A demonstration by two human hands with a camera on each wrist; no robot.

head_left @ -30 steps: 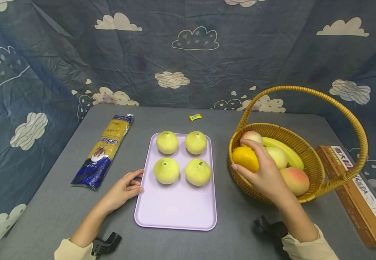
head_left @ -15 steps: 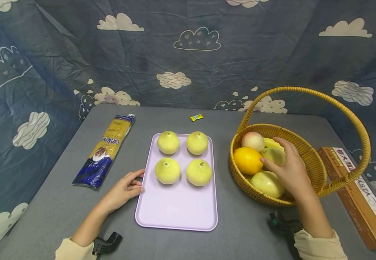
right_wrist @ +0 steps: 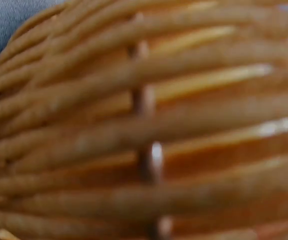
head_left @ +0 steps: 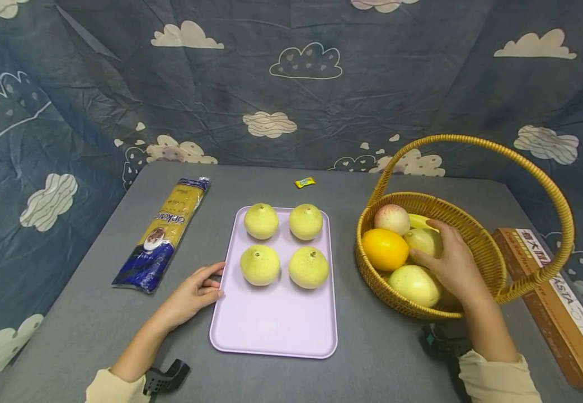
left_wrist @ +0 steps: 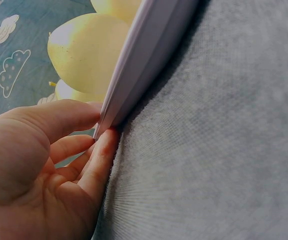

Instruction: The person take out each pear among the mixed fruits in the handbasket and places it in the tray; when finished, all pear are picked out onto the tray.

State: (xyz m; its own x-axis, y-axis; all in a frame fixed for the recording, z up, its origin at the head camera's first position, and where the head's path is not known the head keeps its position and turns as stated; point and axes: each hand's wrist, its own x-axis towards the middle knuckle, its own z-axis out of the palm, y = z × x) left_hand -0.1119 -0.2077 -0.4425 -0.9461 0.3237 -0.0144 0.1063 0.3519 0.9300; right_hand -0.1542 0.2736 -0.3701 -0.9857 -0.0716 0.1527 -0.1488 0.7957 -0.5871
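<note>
My left hand (head_left: 191, 299) pinches the left rim of a lilac tray (head_left: 271, 330); in the left wrist view the thumb is above the rim, fingers under it. Several round yellow-green fruits (head_left: 259, 265) with stem ends stand on the tray in two rows. Over at the wicker basket (head_left: 488, 263), my right hand (head_left: 455, 266) holds a dull green fruit (head_left: 424, 242) between thumb and fingers, inside the basket. Around it lie a yellow-orange fruit (head_left: 385, 249), a pinkish peach (head_left: 392, 219), a pale green fruit (head_left: 415, 285) and a partly hidden banana (head_left: 417, 221).
A tall arched handle (head_left: 478, 139) rises over the basket. Right of it lies a long brown pasta box (head_left: 553, 308). On the left is a bag of pasta (head_left: 163, 235); a small yellow wrapped candy (head_left: 304, 182) lies at the back. The right wrist view shows blurred wicker (right_wrist: 144, 115).
My right hand has let go of the yellow-orange fruit, which stays in the basket, and moved right onto the green fruit. The left hand has stayed at the tray's rim.
</note>
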